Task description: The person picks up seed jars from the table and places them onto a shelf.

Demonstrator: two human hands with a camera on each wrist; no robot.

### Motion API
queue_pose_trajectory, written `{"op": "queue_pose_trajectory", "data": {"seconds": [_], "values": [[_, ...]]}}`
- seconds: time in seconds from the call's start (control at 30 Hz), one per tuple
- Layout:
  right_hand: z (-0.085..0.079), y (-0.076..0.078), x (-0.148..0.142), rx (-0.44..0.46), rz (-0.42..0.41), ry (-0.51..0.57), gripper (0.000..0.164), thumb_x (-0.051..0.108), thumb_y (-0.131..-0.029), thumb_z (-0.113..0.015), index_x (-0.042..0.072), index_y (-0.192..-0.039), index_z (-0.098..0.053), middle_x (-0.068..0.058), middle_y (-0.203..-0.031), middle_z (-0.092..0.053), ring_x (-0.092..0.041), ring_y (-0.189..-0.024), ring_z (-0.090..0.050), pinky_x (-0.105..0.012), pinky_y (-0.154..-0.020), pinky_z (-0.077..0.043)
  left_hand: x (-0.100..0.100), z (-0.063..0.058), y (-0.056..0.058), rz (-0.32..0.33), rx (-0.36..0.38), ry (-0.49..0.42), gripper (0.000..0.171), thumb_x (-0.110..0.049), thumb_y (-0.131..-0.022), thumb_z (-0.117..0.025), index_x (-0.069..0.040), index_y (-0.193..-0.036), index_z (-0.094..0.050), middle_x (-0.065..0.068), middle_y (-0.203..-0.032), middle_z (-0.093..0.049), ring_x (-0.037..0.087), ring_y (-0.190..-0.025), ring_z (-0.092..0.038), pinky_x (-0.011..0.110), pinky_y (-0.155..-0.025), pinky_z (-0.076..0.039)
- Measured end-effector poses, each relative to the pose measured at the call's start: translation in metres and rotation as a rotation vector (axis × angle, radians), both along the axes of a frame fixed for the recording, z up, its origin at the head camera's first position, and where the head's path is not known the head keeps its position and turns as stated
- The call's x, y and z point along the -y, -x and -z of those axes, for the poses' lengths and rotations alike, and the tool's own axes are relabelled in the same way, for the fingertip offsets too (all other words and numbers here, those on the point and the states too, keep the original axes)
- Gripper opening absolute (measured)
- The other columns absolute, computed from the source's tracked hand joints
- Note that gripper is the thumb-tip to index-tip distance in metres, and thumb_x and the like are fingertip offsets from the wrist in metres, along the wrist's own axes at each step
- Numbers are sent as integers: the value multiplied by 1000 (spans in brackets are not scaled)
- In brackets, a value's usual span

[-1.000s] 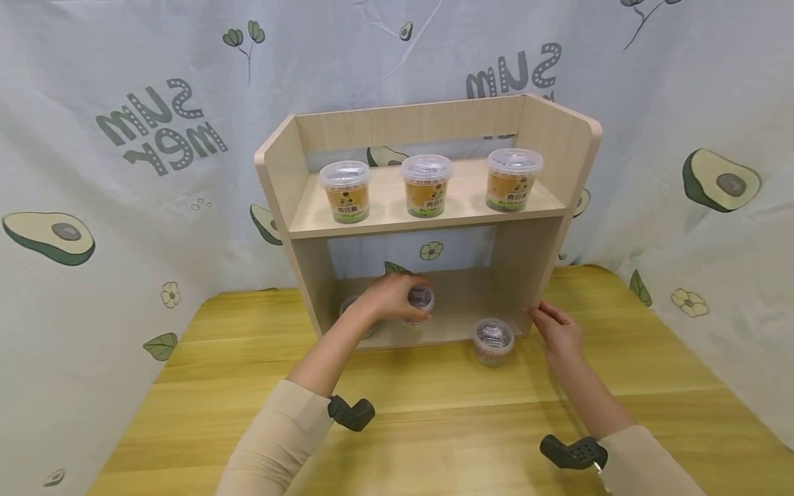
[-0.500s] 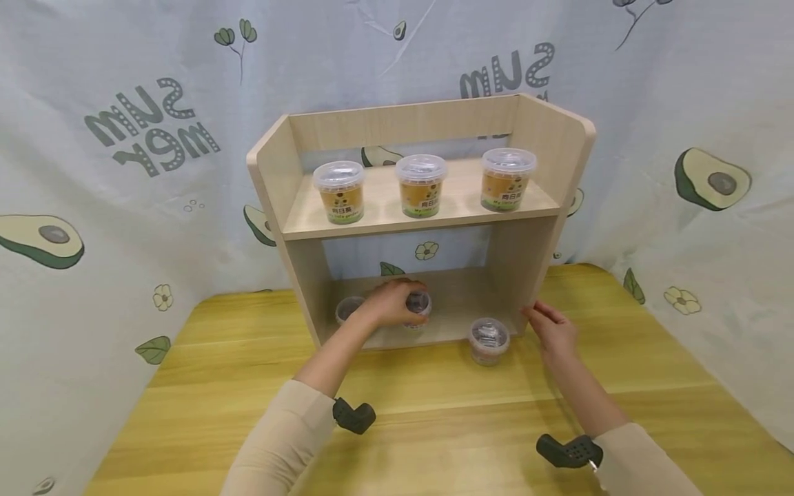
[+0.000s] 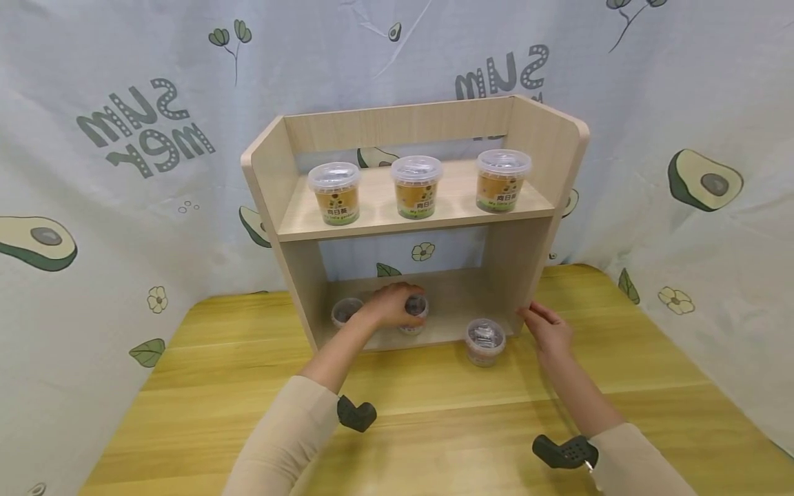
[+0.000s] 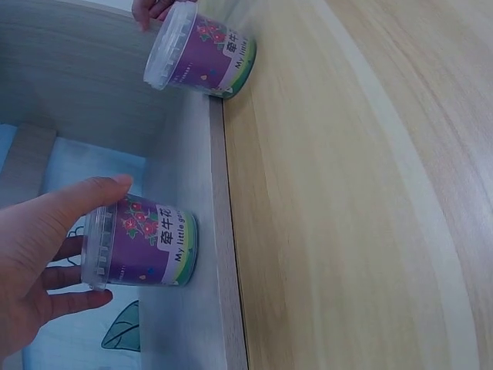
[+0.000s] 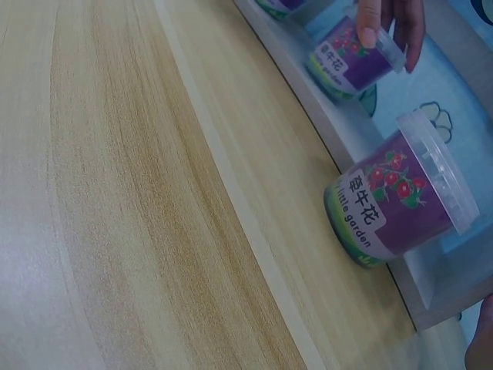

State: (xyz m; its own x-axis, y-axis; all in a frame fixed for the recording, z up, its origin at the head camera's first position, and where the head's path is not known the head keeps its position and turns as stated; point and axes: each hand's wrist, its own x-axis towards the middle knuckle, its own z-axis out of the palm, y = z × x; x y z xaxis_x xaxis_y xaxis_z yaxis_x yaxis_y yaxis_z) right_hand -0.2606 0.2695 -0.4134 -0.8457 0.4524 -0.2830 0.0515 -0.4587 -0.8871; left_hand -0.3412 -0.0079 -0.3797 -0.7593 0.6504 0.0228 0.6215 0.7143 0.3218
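Note:
My left hand [image 3: 392, 306] holds a purple-labelled plastic cup [image 4: 150, 243] by its clear lid, thumb on one side and fingers on the other. The cup is upright at the middle of the shelf unit's lower board [image 4: 202, 254]. My right hand [image 3: 551, 332] pinches the front edge of the shelf unit's right side panel [image 3: 524, 275]. Just left of that hand, a second purple cup [image 5: 400, 193] stands on the table in front of the lower board. A third lidded cup [image 3: 345, 311] sits on the lower board at the left, partly behind my left wrist.
Three orange-labelled lidded cups stand in a row on the upper shelf [image 3: 378, 200]: left cup [image 3: 336, 196], middle cup [image 3: 417, 189], right cup [image 3: 502, 182]. Wood-grain table [image 3: 422, 427] extends in front, and a printed curtain [image 3: 372, 62] hangs behind.
My left hand and its cup have come slightly lower and a little right relative to the shelf unit. More of the left lower cup shows. The right hand stays at the panel.

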Motion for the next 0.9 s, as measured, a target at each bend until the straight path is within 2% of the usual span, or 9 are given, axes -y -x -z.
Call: {"op": "queue_pose_trajectory", "data": {"seconds": [0.43, 0.9], "values": [[-3, 0, 0, 0, -6, 11, 28, -6, -76, -69, 20, -64, -68, 11, -73, -64, 2, -71, -62, -14, -76, -49, 1, 5, 0, -5, 8, 23, 58, -35, -81, -69, -15, -132, -51, 6, -132, -51, 24, -121, -47, 39, -97, -40], [-1, 0, -1, 3, 7, 30, 28, -6, -75, -70, 20, -64, -69, 10, -71, -64, 2, -69, -63, -14, -75, -49, -1, 8, -2, -18, 50, 11, 59, -31, -83, -66, -13, -135, -46, 9, -136, -46, 24, -126, -42, 37, -100, -38]]}}
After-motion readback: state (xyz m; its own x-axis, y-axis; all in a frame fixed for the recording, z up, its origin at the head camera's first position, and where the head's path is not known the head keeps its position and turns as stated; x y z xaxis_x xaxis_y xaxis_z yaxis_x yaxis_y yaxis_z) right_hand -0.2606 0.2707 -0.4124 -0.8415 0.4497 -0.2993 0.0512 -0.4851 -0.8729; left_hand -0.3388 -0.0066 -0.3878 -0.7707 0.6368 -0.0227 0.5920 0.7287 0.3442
